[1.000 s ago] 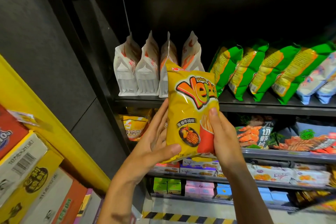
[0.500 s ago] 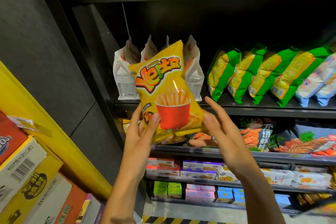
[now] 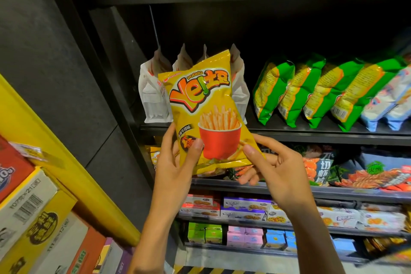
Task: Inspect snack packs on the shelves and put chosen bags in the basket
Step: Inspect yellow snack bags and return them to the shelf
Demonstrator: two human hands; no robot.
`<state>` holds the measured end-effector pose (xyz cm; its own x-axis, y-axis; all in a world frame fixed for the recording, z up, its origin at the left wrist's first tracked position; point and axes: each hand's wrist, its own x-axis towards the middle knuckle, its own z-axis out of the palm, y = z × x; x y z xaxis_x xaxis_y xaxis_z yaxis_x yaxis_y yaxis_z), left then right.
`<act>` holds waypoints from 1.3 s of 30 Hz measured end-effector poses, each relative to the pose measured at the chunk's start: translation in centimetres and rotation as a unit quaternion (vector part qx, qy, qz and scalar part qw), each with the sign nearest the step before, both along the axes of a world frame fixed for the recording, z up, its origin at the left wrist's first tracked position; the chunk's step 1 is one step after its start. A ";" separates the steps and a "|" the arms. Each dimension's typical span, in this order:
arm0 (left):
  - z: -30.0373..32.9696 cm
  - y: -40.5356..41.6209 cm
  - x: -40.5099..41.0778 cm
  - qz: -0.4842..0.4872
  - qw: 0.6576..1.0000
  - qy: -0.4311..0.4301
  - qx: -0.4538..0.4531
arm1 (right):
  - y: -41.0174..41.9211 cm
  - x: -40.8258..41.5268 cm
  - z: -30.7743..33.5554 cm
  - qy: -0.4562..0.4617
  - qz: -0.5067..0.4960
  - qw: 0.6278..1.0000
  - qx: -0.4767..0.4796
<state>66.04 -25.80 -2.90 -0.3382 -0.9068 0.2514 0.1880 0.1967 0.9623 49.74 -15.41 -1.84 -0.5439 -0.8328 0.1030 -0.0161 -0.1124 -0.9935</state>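
Note:
A yellow potato-stick snack bag (image 3: 206, 104) with a red cup printed on it is held upright in front of the shelves, front face toward me. My left hand (image 3: 175, 162) grips its lower left edge, thumb on the front. My right hand (image 3: 269, 164) pinches its lower right corner, fingers behind. No basket is in view.
Behind the bag stand white pouches (image 3: 151, 95) on a black shelf (image 3: 311, 135), with green bags (image 3: 289, 91) to the right. Lower shelves hold shrimp-chip packs (image 3: 322, 167) and small boxes (image 3: 242, 207). Cartons (image 3: 29, 207) under a yellow rail (image 3: 66, 153) sit at left.
The bag has been turned from edge-on to face me fully and lifted slightly. My right hand, which came off it for a moment, pinches the lower right corner again.

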 end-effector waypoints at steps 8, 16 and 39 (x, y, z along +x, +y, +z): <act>0.0 -0.1 0.0 0.009 1.000 -0.020 -0.012 | 0.5 -0.7 0.0 0.027 0.022 0.999 0.029; 0.6 -0.4 0.4 -0.014 0.999 -0.018 -0.034 | 0.3 -2.9 1.6 0.154 0.089 0.982 0.057; 12.6 -5.7 -0.3 -0.120 0.982 -0.045 -0.139 | -8.2 -2.3 13.8 0.088 0.095 0.968 -0.215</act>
<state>65.74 -31.51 9.67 -0.5667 -0.6988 0.4365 0.1773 0.4140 0.8929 47.44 -23.58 11.92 -0.3277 -0.7759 0.5391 -0.1195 -0.5320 -0.8383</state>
